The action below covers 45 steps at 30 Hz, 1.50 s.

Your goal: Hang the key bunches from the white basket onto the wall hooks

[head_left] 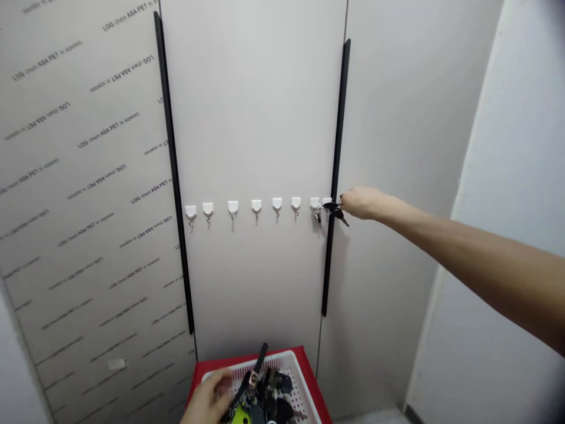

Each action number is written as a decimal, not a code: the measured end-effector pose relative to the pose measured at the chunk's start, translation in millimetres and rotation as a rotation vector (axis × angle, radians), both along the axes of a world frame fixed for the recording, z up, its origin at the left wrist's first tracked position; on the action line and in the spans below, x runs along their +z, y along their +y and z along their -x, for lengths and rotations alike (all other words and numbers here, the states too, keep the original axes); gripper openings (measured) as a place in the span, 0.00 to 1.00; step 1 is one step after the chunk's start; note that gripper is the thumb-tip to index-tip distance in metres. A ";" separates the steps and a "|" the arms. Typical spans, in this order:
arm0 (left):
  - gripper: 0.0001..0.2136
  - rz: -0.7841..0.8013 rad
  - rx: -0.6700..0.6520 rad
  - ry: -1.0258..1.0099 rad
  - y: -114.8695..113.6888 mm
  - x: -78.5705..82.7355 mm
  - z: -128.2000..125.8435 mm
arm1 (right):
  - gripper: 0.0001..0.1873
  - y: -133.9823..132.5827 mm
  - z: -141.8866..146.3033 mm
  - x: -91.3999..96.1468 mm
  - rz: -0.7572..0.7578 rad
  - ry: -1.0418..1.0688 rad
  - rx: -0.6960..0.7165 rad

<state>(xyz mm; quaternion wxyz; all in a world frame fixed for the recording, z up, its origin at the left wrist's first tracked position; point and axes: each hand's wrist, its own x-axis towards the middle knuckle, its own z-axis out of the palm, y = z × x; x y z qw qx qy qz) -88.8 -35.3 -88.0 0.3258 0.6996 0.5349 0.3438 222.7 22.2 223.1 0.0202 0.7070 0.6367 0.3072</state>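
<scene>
A: Right of centre in the frame?

B: A right hand [359, 202], reaching in from the right edge on a bare forearm [441, 238], with fingers closed on a small bunch of dark keys [339, 213].

A: Held where, exactly?

B: Right beside the rightmost hook [327, 201], across the front of a black bar [337, 171]. Hard to tell whether hung on or apart from it.

A: And along the middle of the frame?

B: A row of eight white hooks [256, 205], fixed to a pale panel [251, 118]. On the second from the right, already hanging: another bunch of keys [318, 218].

A: Now the bottom of the frame.

B: A left hand [205, 400], with thumb and fingers bent and parted, at the left side of a white basket [309, 400]. Seemingly gripping nothing; impossible to tell whether touching the contents.

A: Inside?

B: A heap of keys [270, 397], mostly dark, with a yellow-green tag [241, 416] near the lower edge and a black strap [263, 353] poking up past the far rim.

A: Resting on?

B: A red table [324, 409], bottom centre, close to the panel.

A: Upper left?

B: Another panel [88, 176], covered in slanted printed lettering, with a second black bar [173, 159] along the right edge.
</scene>
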 end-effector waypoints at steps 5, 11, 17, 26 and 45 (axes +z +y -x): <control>0.13 -0.257 -0.157 -0.187 49.1 124.1 -72.3 | 0.14 -5.3 6.1 -17.7 0.088 0.289 0.108; 0.16 -0.280 -0.119 -0.457 102.6 223.4 -206.6 | 0.19 -14.3 -1.6 -28.5 0.085 0.641 0.255; 0.07 0.044 -0.330 -0.663 97.1 252.5 -235.0 | 0.27 -20.1 -24.4 -22.8 -0.056 0.852 0.328; 0.14 -0.019 -0.153 -0.205 124.4 303.6 -225.9 | 0.21 -18.2 -42.5 -52.4 -0.125 1.005 0.383; 0.12 -0.087 -0.351 0.050 53.4 122.1 -113.6 | 0.19 -45.9 20.3 -186.7 0.468 1.119 0.620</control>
